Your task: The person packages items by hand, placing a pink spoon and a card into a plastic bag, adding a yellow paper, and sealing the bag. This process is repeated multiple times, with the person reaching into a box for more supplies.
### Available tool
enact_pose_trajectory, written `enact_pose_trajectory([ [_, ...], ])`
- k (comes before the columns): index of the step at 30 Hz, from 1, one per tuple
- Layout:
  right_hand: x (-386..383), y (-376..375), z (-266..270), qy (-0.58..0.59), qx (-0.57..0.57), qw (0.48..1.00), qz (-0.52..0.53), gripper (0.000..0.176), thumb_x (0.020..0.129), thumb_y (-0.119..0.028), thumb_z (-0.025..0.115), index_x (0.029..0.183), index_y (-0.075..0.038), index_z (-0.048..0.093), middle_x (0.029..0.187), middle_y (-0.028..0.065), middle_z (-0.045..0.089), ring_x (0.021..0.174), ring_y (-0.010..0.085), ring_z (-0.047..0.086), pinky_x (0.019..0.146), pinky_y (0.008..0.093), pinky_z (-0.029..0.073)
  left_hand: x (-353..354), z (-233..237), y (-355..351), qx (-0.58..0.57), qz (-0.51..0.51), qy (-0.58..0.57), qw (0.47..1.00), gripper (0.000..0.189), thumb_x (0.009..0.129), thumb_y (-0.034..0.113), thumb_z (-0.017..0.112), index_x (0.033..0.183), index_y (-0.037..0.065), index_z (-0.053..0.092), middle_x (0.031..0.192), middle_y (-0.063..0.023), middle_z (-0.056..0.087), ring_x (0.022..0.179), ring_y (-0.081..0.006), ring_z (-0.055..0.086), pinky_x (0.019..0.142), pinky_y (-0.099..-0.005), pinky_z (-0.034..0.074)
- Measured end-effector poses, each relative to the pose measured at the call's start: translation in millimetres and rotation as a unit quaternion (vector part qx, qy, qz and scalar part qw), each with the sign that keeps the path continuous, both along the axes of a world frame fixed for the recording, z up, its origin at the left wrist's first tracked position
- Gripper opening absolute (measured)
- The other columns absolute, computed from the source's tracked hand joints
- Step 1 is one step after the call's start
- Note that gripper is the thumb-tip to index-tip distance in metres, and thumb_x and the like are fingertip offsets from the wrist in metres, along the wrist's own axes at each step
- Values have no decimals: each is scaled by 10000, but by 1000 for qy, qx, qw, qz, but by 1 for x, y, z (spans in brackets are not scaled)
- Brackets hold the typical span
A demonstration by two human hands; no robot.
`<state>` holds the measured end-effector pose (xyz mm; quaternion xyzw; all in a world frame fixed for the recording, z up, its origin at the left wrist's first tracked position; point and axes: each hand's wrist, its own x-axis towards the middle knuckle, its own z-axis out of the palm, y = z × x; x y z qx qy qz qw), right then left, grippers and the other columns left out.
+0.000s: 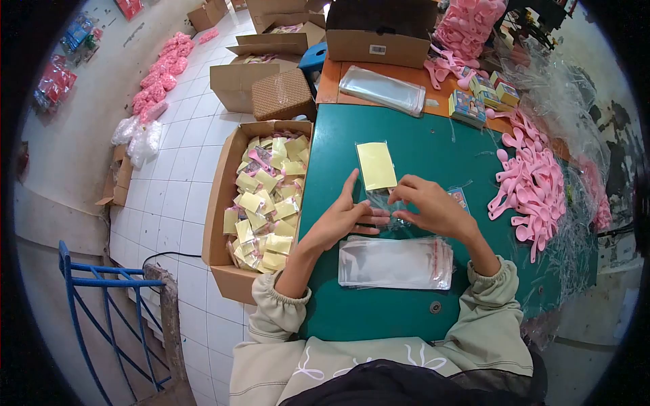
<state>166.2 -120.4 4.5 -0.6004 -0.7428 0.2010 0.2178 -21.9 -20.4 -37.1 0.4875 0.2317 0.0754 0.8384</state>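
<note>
On the green table top, a clear plastic packet (377, 164) with a pale yellow card inside lies in front of my hands. My left hand (347, 218) is spread, palm turned inward, its fingers beside the packet's lower clear end. My right hand (428, 204) has its fingers bent in a pinch on the packet's clear film, at its lower right. A stack of flat clear bags (395, 263) lies just below both hands. Part of a small printed card (458, 199) shows beyond my right wrist.
An open cardboard box (218, 230) full of yellow-card packets stands left of the green table (326, 135). Pink spoons (531, 183) are heaped at right. More clear bags (382, 90), card stacks (467, 108) and a brown box (378, 49) sit at the back.
</note>
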Motion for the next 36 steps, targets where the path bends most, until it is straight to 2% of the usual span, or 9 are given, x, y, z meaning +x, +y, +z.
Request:
enact_pose_trajectory([
  [7,-20,0,-10,31,-40,998,30,198,754,-126,665,884,-47,539,931,117,510,860,305,548,725,397,464,-6,-13,-4,37,28,-14,999,694,957,91,423,1443,181,-63,1059,-183,582,962,-227,616,831,-335,525],
  [19,-35,0,-24,-47,128,989,58,139,711,-58,637,798,-15,537,821,122,517,787,296,537,696,384,453,5,-17,-3,22,85,1,996,671,918,48,494,1437,122,76,951,-151,605,831,-175,632,753,-295,536],
  [25,-16,-8,-7,96,-30,988,116,166,718,-15,633,810,-37,497,801,72,473,736,232,514,669,342,451,7,-21,-3,144,95,17,985,674,889,-29,459,1429,82,70,952,-202,625,849,-206,647,766,-307,535],
  [26,-8,-13,1,185,-70,976,94,162,743,-61,639,755,-42,478,770,74,466,720,214,497,649,329,427,6,-20,-3,152,101,22,983,667,890,-32,448,1428,77,69,956,-213,626,859,-212,648,768,-310,535],
  [28,29,-27,21,184,-57,977,91,122,748,-45,617,767,-37,496,748,51,449,719,159,482,620,278,405,2,-18,-3,110,69,3,992,651,898,-23,437,1425,78,70,949,-214,629,882,-224,648,774,-310,533],
  [30,81,-50,42,306,-91,947,21,133,740,-71,631,734,-39,502,728,38,460,712,139,468,614,256,384,2,-15,-2,83,49,-6,995,601,899,-20,426,1406,62,113,936,-207,635,877,-226,654,770,-301,528],
  [31,123,-67,45,313,-103,944,-3,153,770,-121,649,816,-37,529,782,7,469,721,107,470,651,236,381,3,-13,-2,76,48,-2,996,562,896,-21,419,1388,46,156,926,-198,641,861,-222,661,762,-292,525],
  [33,204,-90,50,270,-47,934,-229,159,765,-97,657,848,-31,539,784,43,523,771,162,537,663,279,435,3,-13,-4,85,36,2,996,478,898,-18,407,1343,25,238,920,-188,645,854,-219,666,755,-281,521],
  [36,249,-98,40,361,-124,922,-61,403,809,-250,600,1106,-87,382,1080,84,392,1003,274,422,823,446,291,1,-5,-5,133,25,25,990,276,921,6,391,1196,-3,412,957,-179,636,870,-210,661,748,-275,520],
])
